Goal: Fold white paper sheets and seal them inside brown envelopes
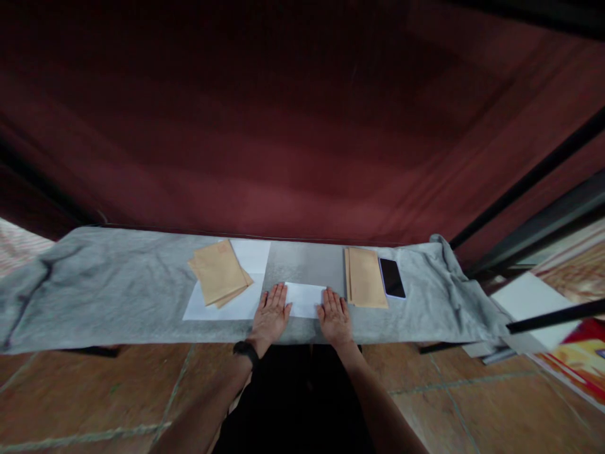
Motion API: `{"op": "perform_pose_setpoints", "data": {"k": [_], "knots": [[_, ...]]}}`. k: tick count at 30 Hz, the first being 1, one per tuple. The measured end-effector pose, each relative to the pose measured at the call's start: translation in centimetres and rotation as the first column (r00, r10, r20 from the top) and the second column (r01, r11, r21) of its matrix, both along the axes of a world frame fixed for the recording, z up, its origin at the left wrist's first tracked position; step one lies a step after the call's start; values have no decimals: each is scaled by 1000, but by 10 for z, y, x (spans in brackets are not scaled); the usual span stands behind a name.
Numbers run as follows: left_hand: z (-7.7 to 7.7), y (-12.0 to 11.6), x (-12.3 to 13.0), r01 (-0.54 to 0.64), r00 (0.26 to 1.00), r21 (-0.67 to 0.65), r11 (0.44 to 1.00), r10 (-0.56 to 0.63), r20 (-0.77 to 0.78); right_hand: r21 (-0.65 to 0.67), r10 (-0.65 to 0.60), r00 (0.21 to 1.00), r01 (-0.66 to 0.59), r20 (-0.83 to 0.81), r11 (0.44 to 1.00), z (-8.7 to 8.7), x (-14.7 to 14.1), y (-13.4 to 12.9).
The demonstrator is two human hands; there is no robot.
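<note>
A folded white paper (305,300) lies near the front edge of the grey cloth, between my two hands. My left hand (271,313) rests flat on its left end, fingers stretched out. On the right end lies my right hand (335,317), also flat with the fingers extended. Left of my hands, several brown envelopes (218,271) lie loosely stacked on white sheets (246,299). To the right is a neater stack of brown envelopes (367,277), with a dark-screened phone (392,278) beside it.
The grey cloth (118,284) covers a long narrow table set against a dark red panel (293,157). Black metal bars (529,180) stand at the right. White boards (534,306) and a colourful printed sheet (579,359) are at the far right.
</note>
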State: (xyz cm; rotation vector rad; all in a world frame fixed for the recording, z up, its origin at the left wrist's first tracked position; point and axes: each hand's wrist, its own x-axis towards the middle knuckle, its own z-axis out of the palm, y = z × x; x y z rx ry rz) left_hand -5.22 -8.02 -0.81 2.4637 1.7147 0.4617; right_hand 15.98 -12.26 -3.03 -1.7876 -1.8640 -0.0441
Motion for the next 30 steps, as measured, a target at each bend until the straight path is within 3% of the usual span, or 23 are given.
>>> {"op": "perform_pose_setpoints", "data": {"k": [5, 7, 10, 13, 16, 23, 26, 30], "knots": [[5, -6, 1, -64, 998, 59, 996, 64, -1, 34, -46, 999, 46, -17, 998, 3, 4, -9], [9, -11, 7, 9, 1000, 85, 996, -9, 6, 43, -55, 998, 56, -20, 998, 7, -2, -11], [11, -20, 22, 222, 975, 70, 972, -223, 7, 7, 44, 999, -44, 1, 999, 12, -18, -13], [8, -28, 33, 295, 955, 28, 955, -295, -5, -40, 134, 991, -133, 24, 990, 14, -31, -16], [4, -33, 30, 271, 962, 13, 962, -271, -7, -43, 147, 988, -146, 39, 988, 12, -28, -21], [-1, -31, -5, 131, 988, 10, 991, -131, 79, -15, 133, 989, -132, 65, 991, 11, 4, -35], [-1, -29, -6, 80, 994, 9, 997, -81, 75, -20, 123, 989, -122, 86, 992, 10, 6, -36], [3, -28, 6, 156, 987, 17, 988, -156, -34, -9, 102, 990, -101, 100, 995, 7, 3, -36]]}}
